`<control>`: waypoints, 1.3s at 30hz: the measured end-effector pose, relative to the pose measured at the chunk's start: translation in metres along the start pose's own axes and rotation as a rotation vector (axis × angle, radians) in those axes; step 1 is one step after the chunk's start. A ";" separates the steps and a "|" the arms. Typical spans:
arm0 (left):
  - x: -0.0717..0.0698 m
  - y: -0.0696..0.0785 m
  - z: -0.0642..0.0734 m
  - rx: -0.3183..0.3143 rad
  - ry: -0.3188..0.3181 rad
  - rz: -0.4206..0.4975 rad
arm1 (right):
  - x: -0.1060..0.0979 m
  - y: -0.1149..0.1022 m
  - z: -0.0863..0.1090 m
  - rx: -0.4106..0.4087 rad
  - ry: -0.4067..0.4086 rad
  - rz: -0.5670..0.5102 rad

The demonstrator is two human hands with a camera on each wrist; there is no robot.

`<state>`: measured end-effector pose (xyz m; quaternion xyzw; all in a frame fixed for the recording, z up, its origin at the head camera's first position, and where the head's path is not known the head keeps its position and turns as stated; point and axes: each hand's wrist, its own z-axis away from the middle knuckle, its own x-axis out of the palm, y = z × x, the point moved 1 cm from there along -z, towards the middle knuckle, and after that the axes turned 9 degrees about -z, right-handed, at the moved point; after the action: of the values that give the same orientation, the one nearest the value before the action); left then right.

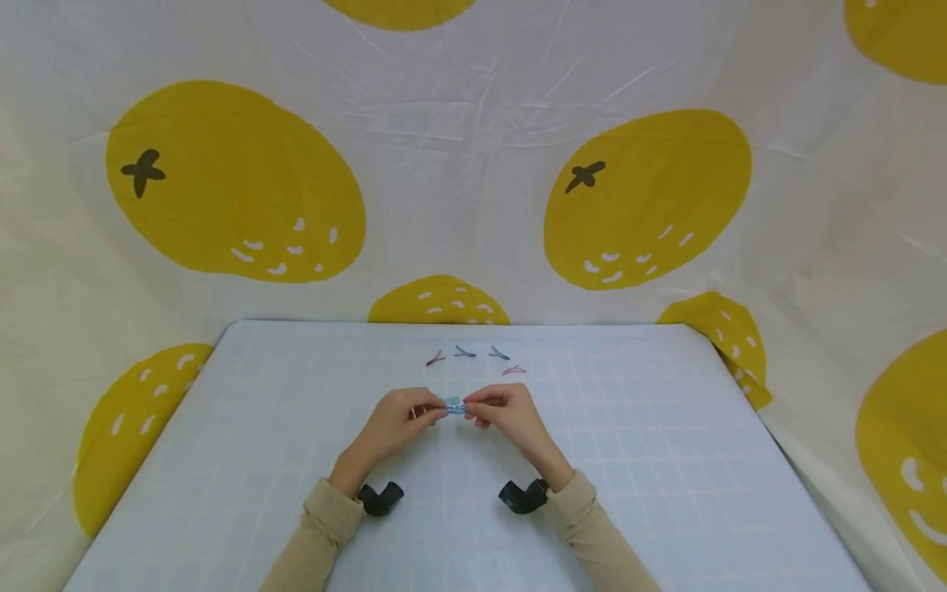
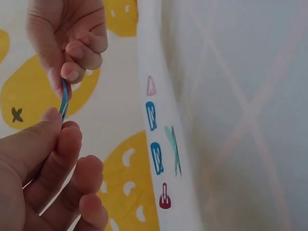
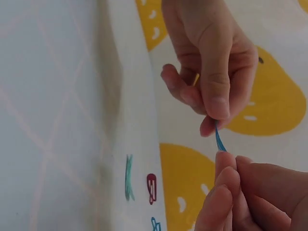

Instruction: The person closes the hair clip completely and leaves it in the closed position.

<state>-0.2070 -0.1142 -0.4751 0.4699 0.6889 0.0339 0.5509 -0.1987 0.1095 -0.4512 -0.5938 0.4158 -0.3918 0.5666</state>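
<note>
My left hand (image 1: pixel 395 418) and right hand (image 1: pixel 512 413) meet over the table, pinching opposite ends of a blue snap hair clip (image 1: pixel 455 409). Both wrist views show this clip (image 2: pixel 64 100) edge-on, thin and slightly curved, its ends hidden by thumbs and forefingers. The other fingers of each hand are loosely bent. Just beyond the held clip, a teal hair clip (image 1: pixel 453 400) lies on the table, its arms spread in the left wrist view.
Farther back lie a dark red clip (image 1: pixel 436 358), two blue clips, one left (image 1: pixel 465 351) and one right (image 1: pixel 499 353), and a pink clip (image 1: pixel 514 370). A fruit-patterned curtain (image 1: pixel 459 205) hangs behind the table (image 1: pixel 666 460). Black wrist cameras (image 1: pixel 381 499) sit under the forearms.
</note>
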 end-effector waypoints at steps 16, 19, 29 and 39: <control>0.000 -0.017 -0.011 -0.107 -0.025 -0.066 | -0.001 0.015 -0.029 0.049 0.035 0.120; 0.001 -0.020 -0.011 -0.130 -0.035 -0.059 | 0.000 0.015 -0.031 0.052 0.025 0.132; 0.008 -0.032 -0.004 -0.112 -0.088 -0.072 | 0.002 0.038 -0.033 0.077 -0.011 0.238; 0.019 -0.044 0.004 -0.184 -0.105 -0.007 | 0.006 0.047 -0.033 0.080 -0.031 0.332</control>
<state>-0.2299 -0.1276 -0.5151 0.4157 0.6549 0.0705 0.6272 -0.2304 0.0919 -0.4965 -0.4998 0.4834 -0.2998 0.6532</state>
